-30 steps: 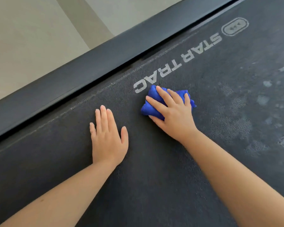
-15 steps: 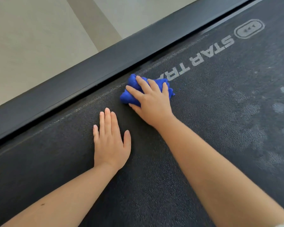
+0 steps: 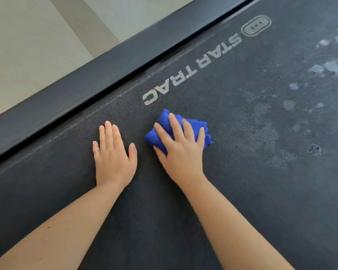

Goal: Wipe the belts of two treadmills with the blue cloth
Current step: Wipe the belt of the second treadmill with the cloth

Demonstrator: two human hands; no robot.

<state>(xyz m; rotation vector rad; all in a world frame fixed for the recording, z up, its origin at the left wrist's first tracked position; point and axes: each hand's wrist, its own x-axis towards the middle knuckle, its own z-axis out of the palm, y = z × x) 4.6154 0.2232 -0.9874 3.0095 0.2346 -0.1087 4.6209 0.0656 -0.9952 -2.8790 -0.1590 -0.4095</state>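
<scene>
I can read big pale letters on the dark treadmill belt [image 3: 242,191]. They say STAR TRAC [image 3: 191,70], and from here they look upside down. Just past the word, to the far right, is an oval logo [image 3: 256,26] with small marks inside that I cannot make out.

The blue cloth [image 3: 194,124] lies bunched up on the belt, just on the near side of the letter C. My right hand [image 3: 180,151] sits on top of it. Its fingers bend over the wad and hold it down on the belt. I cannot see the thumb.

My left hand [image 3: 113,154] lies flat on the belt just left of the cloth. Its fingers are straight and close together, and it holds nothing.

A black side rail [image 3: 86,90] runs along the far left edge of the belt. Past it is a pale floor [image 3: 27,45]. On the right, the belt has light patches [image 3: 332,67] and one small dark mark [image 3: 315,149].

Half a second ago the cloth was up by the rail and hid the last letters of TRAC. Now it has come back toward me, and the whole word shows. The right hand is now side by side with the left hand. The left hand has stayed flat in the same spot.
</scene>
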